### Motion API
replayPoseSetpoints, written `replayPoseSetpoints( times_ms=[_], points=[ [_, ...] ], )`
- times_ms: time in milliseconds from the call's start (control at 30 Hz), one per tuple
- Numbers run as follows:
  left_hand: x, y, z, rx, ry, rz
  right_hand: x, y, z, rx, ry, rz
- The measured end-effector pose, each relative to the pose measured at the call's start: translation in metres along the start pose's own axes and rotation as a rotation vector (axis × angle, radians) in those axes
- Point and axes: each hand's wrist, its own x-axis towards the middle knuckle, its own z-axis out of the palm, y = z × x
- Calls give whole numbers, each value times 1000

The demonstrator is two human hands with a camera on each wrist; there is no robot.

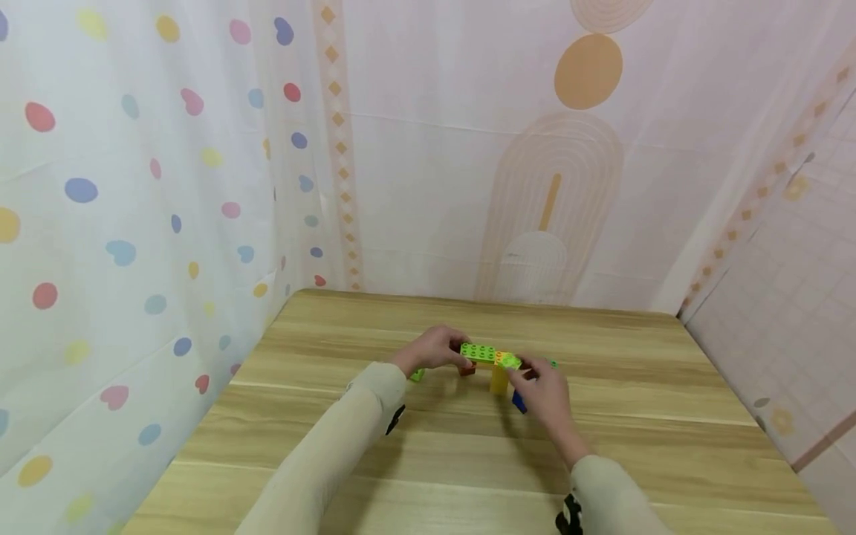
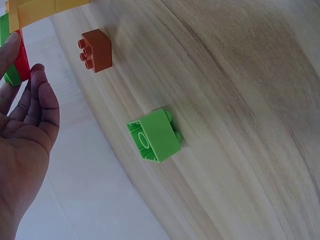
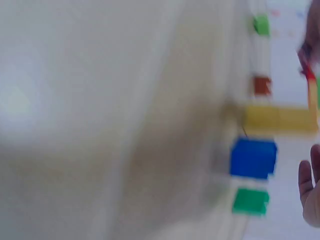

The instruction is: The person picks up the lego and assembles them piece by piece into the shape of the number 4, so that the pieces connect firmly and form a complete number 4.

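A toy building-block structure has a yellow column carrying a level top. Along that top lies a long green brick with studs, overhanging to the left, a red brick under its end. My left hand pinches this left end between thumb and fingers. At the right end of the top, my right hand pinches a small light-green brick at the column's head. The right wrist view is blurred and cuts off that grip; only part of the right hand shows.
On the wooden table stand several loose bricks: a blue brick and a green brick right of the column, a brown-orange brick and a light-green brick left. Patterned curtains hang behind the table.
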Motion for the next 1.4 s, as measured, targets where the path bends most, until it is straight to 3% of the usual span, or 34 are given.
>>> replayPoseSetpoints(
  times_ms=[233,633,933,1400],
  points=[
    [-2,-4,0,18,-3,-14,28,8,-22,-100,-156,-107],
    [0,3,1,2,-22,12,45,12,-30,-162,-356,-181],
    [0,4,2,-7,-20,-8,51,4,-29,-216,-416,-201],
    [-2,5,0,2,-14,1,60,-8,-28,-344,-441,-216]
  ],
)
